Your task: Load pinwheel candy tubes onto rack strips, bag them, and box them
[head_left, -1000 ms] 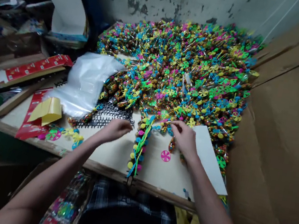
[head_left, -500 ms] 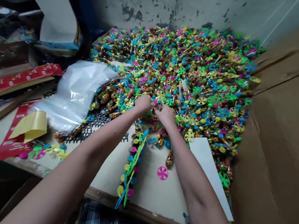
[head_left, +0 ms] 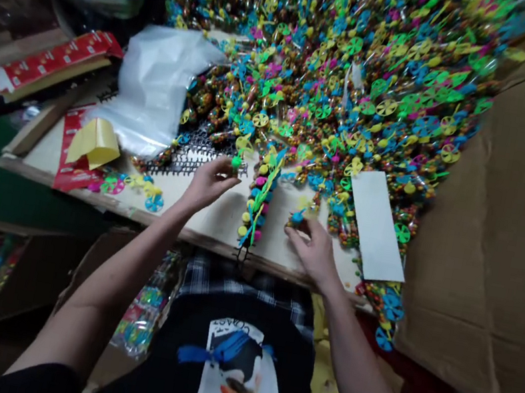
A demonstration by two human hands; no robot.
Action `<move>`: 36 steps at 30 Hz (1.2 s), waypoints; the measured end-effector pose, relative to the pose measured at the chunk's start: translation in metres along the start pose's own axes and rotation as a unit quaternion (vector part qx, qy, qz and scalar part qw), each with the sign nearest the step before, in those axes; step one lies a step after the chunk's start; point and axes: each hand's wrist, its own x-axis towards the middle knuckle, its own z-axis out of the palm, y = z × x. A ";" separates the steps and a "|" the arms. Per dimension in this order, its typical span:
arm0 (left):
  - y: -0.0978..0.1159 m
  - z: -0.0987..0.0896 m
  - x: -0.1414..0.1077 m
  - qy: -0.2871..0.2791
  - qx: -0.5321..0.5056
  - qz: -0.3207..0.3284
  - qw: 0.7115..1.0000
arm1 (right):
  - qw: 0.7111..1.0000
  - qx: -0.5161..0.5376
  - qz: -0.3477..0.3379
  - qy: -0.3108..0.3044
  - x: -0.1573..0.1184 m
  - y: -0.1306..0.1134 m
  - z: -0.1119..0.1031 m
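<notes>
My left hand (head_left: 212, 181) is closed in a pinch around a green-capped candy tube (head_left: 236, 162), with a yellow fan above the cap. Across from it, my right hand (head_left: 314, 250) grips a blue-capped candy tube (head_left: 297, 217) between thumb and fingers; a blurred yellow part shows above it. Between the hands stands a row of capped tubes (head_left: 258, 199) in a black plastic strip. Its yellow, blue and pink caps face outward, and green and blue fans run along the top. Neither hand touches this row.
A big heap of candy tubes with colored fans (head_left: 346, 69) covers the back of the table. Clear plastic bags (head_left: 152, 86), black mesh strips (head_left: 182, 159) and a yellow paper piece (head_left: 95, 145) lie left. A white card (head_left: 379, 227) and cardboard box (head_left: 491, 250) are right.
Both hands have come back from the heap toward me and moved apart, each now with a capped tube. The camera has tilted down, bringing my lap and shirt into view.
</notes>
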 end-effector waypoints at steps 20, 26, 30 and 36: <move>-0.014 0.038 -0.128 0.019 -0.020 0.000 1.000 | 0.999 0.006 -0.046 0.022 -0.058 -0.008 0.062; -0.023 0.040 -0.134 0.056 -0.112 -0.071 0.990 | 0.988 0.108 0.007 0.108 -0.060 -0.003 0.057; -0.022 0.038 -0.136 0.030 -0.093 -0.039 0.994 | 0.991 0.092 0.015 0.101 -0.059 -0.001 0.054; -0.018 0.038 -0.134 0.009 -0.058 0.009 0.998 | 0.999 0.005 -0.042 0.021 -0.064 -0.005 0.053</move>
